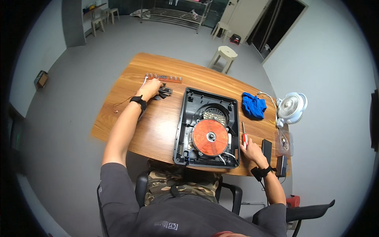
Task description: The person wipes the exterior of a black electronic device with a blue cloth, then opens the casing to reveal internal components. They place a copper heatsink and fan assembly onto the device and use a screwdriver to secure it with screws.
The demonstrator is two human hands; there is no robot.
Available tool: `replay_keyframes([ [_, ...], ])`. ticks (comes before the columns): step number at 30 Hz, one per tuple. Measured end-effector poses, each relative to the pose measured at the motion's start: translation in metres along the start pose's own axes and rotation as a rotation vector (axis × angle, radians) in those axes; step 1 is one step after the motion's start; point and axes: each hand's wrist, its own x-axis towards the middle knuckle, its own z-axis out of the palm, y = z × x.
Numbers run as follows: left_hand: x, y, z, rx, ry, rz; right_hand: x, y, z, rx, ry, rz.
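Note:
My left hand reaches to the far left of the table, its fingers closed on a small black fan with blades; my hand covers part of it. Just beyond lies a narrow circuit board with several round metal buttons and a white wire. My right hand rests beside the housing, its fingers wrapped round the red handle of a screwdriver, whose shaft points away from me. Between my hands lies an opened induction cooker housing, black, with a round copper coil and a round vent grille inside.
A blue cloth lies at the right, near a white desk fan with a cable. A clear plastic box and a black phone-like slab sit by the right edge. Beyond the wooden table stands a plastic stool.

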Motion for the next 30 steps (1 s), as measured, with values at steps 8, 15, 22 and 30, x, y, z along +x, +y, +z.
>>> replay_keyframes([
  [8, -0.005, -0.006, -0.023, -0.202, 0.126, 0.018, 0.014, -0.005, -0.05, -0.082, -0.028, 0.061],
  [15, -0.026, 0.011, -0.1, -0.537, 0.222, -0.025, 0.095, 0.036, -0.095, 0.049, 0.4, -0.084],
  [22, -0.051, 0.031, -0.141, -0.604, 0.318, -0.004, 0.172, 0.056, -0.095, 0.044, 0.299, -0.224],
  [30, -0.066, 0.038, -0.157, -0.792, 0.451, 0.052, 0.205, 0.061, -0.067, -0.001, 0.133, -0.129],
])
